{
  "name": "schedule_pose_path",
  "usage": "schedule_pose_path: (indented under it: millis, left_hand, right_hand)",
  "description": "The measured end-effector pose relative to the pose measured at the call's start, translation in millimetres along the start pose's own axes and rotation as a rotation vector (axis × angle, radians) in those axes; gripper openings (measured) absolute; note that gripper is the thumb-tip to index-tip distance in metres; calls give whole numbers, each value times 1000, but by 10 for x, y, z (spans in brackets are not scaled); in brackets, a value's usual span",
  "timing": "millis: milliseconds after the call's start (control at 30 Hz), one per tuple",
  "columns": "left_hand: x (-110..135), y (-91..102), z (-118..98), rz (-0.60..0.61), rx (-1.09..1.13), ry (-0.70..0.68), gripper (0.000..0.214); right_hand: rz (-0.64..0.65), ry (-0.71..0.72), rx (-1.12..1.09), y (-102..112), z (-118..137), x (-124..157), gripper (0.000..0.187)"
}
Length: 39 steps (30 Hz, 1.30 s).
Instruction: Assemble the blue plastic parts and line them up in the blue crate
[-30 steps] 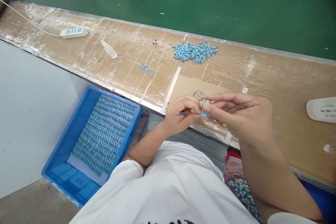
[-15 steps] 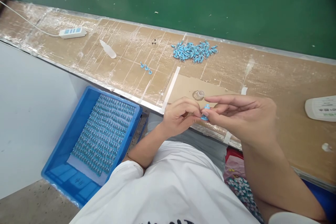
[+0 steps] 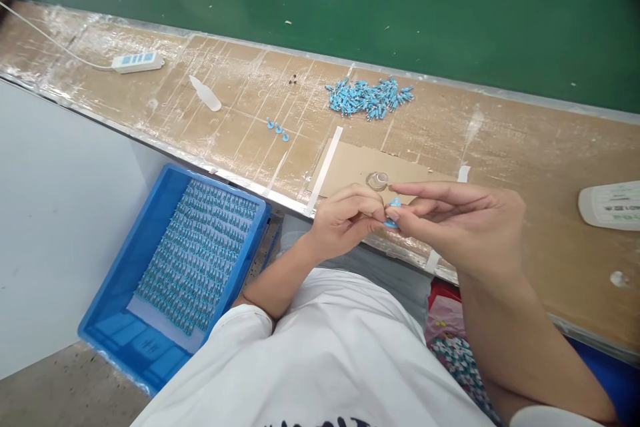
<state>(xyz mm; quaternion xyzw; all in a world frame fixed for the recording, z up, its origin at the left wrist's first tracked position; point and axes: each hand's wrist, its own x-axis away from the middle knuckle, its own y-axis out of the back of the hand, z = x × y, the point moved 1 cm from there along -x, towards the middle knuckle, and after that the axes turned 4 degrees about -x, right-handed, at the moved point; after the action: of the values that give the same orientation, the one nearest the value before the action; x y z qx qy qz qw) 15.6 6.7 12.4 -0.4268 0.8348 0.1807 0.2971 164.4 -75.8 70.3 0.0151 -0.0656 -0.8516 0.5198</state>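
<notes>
A small blue plastic piece with a round base is pinched between my two hands, above the front edge of the bench. My left hand grips its left side with thumb and forefinger. From the right, the thumb and fingers of my right hand close on the same piece; the forefinger is stretched out above it. Just beyond my fingertips a small clear round dish sits on a flat cardboard sheet. Further back lies a heap of small blue parts.
Left of the heap are several small blue pieces, tiny dark bits, a white squeeze bottle and a power strip. A white bottle lies at right. Below left, a blue crate holds rows of parts. Behind the bench runs a green surface.
Both hands stay nearly in place, still pinching the blue piece, with only a tiny shift of the fingers. The green surface's white specks have moved slightly left.
</notes>
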Motion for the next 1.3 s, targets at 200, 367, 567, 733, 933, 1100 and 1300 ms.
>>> schedule_pose_path:
  millis: [200,367,567,733,933,1100,1300]
  left_hand:
    - [-2,-8,34,-22,76,-6,25]
    - [2,-16,88,-40,119,-17,28]
    - [11,-1,100,-47,157,22,29]
    - [10,13,98,-45,194,51,28]
    - [37,36,42,-8,146,73,23]
    - [81,25,1,3,127,75,10]
    - [29,10,5,-10,106,26,21]
  right_hand:
    - [-10,-48,-75,-46,42,13,33]
    - [102,-43,-206,-51,-71,-84,33]
    - [204,-21,-306,-52,-201,-168,31]
    - [346,14,-418,-77,-206,-170,17]
    - [378,24,-388,-51,-185,-152,18]
    - [448,51,-405,-46,-149,-138,20]
    - [439,12,-438,-53,-127,-128,18]
